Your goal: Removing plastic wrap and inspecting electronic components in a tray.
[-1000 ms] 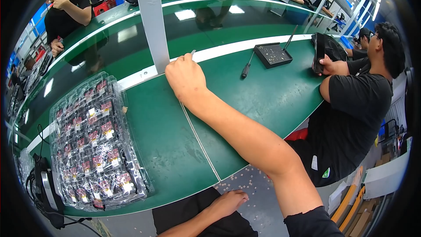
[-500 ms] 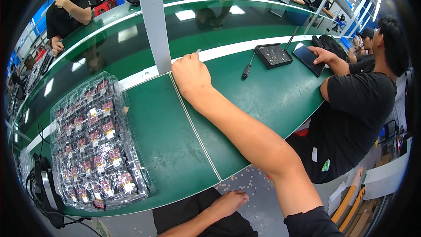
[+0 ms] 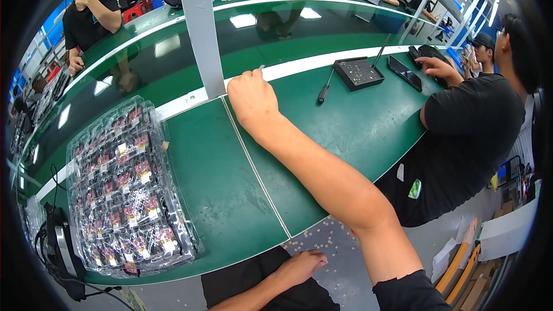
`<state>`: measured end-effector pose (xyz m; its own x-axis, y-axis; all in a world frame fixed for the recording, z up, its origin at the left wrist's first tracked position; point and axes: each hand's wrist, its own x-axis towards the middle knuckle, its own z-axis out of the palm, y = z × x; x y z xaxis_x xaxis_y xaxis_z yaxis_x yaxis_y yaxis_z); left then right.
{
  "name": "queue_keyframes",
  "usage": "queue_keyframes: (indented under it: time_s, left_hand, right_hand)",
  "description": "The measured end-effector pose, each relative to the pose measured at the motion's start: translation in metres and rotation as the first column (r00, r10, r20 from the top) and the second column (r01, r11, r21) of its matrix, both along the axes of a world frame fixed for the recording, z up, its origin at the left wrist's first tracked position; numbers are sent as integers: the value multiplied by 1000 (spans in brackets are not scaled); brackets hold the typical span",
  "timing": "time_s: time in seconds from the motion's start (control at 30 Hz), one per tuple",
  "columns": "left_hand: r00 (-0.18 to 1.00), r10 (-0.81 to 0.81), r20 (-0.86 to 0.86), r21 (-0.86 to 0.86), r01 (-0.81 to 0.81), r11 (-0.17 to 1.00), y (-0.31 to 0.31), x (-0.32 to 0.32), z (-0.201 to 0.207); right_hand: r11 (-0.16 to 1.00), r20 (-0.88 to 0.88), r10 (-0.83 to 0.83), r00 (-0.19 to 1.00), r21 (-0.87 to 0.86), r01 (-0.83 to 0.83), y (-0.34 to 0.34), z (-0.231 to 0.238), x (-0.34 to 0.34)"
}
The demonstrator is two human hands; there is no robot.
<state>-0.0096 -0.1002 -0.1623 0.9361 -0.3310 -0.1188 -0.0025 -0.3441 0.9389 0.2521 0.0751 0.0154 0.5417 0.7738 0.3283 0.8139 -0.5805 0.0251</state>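
My right hand [image 3: 253, 101] rests at the far edge of the green bench, beside the foot of the white post [image 3: 201, 29]. Its fingers are curled closed, and a small pale tip [image 3: 261, 67] sticks out past the knuckles; the rest of that object is hidden. Down on my lap, over dark trousers, lies my left hand [image 3: 306, 265] with its fingers loosely closed and nothing visible in them. A stack of clear plastic trays [image 3: 124, 184] stands on the bench at left, holding rows of small black, red and white parts.
Right of my forearm lie a screwdriver [image 3: 324, 93], a black box of small screws [image 3: 358, 74] with a second driver beside it, and a phone [image 3: 405, 73]. A co-worker [image 3: 472, 121] sits at right. A black device with cables [image 3: 62, 247] stands at the left edge.
The co-worker at right has laid the phone on the bench and drawn the hand back from it, shifting rightward. My own hands have hardly moved.
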Motion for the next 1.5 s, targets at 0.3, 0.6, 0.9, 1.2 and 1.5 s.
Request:
queue_keyframes:
  time_s: [0.3,0.6,0.9,1.2,1.5]
  left_hand:
    - [1000,-12,-9,-13,12,1000,0,0,-1]
    - [1000,-11,-11,-18,11,1000,0,0,0]
    - [999,0,32,8,0,1000,-1,-1,-2]
    - [1000,-18,-16,19,18,1000,1,2,2]
    - [1000,-13,-12,10,13,1000,0,1,4]
  right_hand:
    - [999,-20,-28,999,45,29,-1,-1,6]
    - [997,-22,-38,999,60,39,0,-3,8]
    - [998,-42,-49,998,37,51,-1,-3,7]
    - [999,-46,-37,998,-8,36,-1,3,8]
    - [1000,-94,-16,995,24,18,-2,-4,8]
